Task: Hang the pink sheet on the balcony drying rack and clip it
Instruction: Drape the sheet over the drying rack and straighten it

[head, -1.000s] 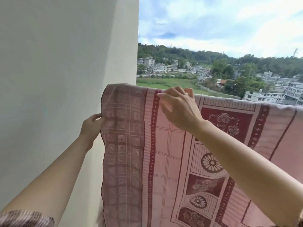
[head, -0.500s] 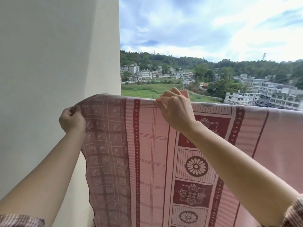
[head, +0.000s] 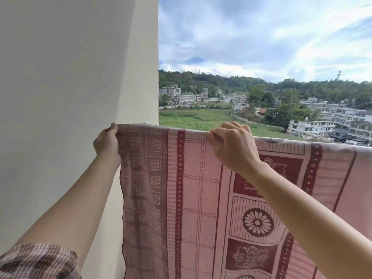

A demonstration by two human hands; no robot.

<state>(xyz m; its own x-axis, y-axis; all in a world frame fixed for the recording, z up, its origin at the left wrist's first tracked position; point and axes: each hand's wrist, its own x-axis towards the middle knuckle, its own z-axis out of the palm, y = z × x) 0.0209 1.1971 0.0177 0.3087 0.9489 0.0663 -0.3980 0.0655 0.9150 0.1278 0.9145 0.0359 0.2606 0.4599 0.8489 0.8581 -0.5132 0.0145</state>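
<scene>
Left hand (head: 106, 140): raised, fingers curled round the top left corner of the pink sheet (head: 191, 198), thumb on the near face, cloth bunched in the grip. Right hand (head: 231, 148): raised to the same height, pinching the top fold between thumb and curled fingers, fingertips over the far side. The two hands are set apart along the same fold, with a taut span of cloth between them.

Sheet hangs down toward the person from that fold: checked border at the left edge, dark red bands, flower panels below the right forearm. Its long axis runs left to right along the top line, from the left hand out past the right edge of frame. The rack bar itself is hidden; judged to lie under the fold, since the cloth drapes over a straight line there.

Left edge of the sheet sits just beside the pale wall (head: 60, 77). A checked sleeve (head: 36, 262) shows at lower left. Beyond the fold: a green field (head: 193, 117), white buildings (head: 330, 125), a wooded hill, cloudy sky.

No clips in view. Judged step: spreading and squaring the top edge, clipping not yet done. The left hand is at the corner, so a first clip there falls to it or beside it; the rest of the fold lies rightward of both hands.
</scene>
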